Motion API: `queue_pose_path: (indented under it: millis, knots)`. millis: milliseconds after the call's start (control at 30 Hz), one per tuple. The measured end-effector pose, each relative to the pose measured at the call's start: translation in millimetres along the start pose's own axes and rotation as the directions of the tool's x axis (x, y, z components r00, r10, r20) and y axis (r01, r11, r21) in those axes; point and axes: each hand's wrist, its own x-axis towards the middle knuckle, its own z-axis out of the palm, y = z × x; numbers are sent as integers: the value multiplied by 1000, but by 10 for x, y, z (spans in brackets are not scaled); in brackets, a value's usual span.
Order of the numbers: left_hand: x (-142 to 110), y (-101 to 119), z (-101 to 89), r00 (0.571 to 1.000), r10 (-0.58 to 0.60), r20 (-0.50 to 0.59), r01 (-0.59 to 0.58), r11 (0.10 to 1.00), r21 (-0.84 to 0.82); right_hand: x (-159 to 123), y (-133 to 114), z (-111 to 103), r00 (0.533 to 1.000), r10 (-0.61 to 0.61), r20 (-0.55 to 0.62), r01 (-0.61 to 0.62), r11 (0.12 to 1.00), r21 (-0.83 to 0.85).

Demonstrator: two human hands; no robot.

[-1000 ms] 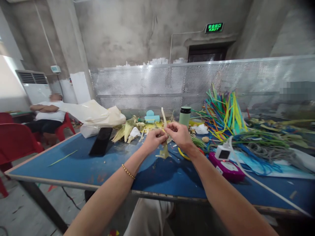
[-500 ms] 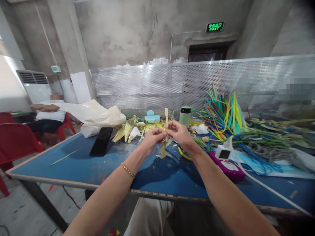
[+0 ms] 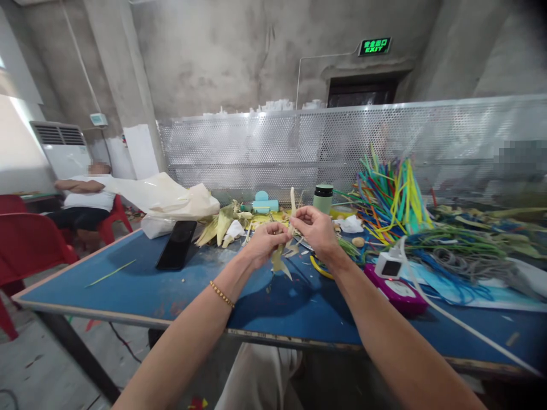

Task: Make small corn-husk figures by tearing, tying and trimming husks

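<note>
Over the middle of the table, my left hand (image 3: 267,242) pinches a pale corn husk piece (image 3: 293,199) between thumb and fingertips. My right hand (image 3: 315,229) grips the same piece from the other side, its fingers closed close to the left ones. A narrow end of the husk sticks up above both hands. Below them hang wider, ragged pale flaps (image 3: 280,265). How the husk is joined between the fingers is hidden. Behind the hands lie loose husks (image 3: 222,224) and scraps.
Left of me lie a black phone (image 3: 176,245) and a white plastic bag (image 3: 171,196). A green bottle (image 3: 323,199) stands behind my right hand. To the right are colourful pipe cleaners (image 3: 391,196), a purple power block (image 3: 395,289) and its white cable (image 3: 465,332). A person (image 3: 85,196) sits far left.
My right hand has turned a little and its fingers have shifted on the husk. The upright end now leans and looks narrower; the lower flaps have swung slightly.
</note>
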Motion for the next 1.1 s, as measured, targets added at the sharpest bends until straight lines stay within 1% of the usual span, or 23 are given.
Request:
queue_pose_path:
  millis: [133,300,433,533,633,767,867,967,1100]
  knots:
    - [-28,39,2,996,-40,84,41,999,-7,52,-34,-40,998,10,-65,-8,999,34]
    - [-52,59,-2,983,-56,173,59,998,-15,126,-106,-114,986,-21,-167,23,1000,14]
    - [-64,75,-6,975,-64,214,74,997,-39,140,-137,-145,981,-36,-192,35,999,-11]
    - [-62,75,-4,979,-79,188,92,994,-61,124,-150,-145,987,-16,-161,22,999,37]
    - [-49,62,1,987,-76,141,89,992,-88,92,-146,-116,997,18,-72,-12,996,88]
    - [-19,44,-19,996,-19,91,31,992,-126,38,-120,-27,998,34,46,-36,999,34]
    - [9,31,-53,998,26,59,-16,986,-166,6,-105,36,995,36,98,-41,998,51]
    - [29,17,-75,999,2,48,7,981,-193,-9,-98,65,994,37,100,-43,998,56]
    - [37,0,-73,998,-32,56,43,976,-215,-8,-74,74,998,26,56,-26,1000,-5]
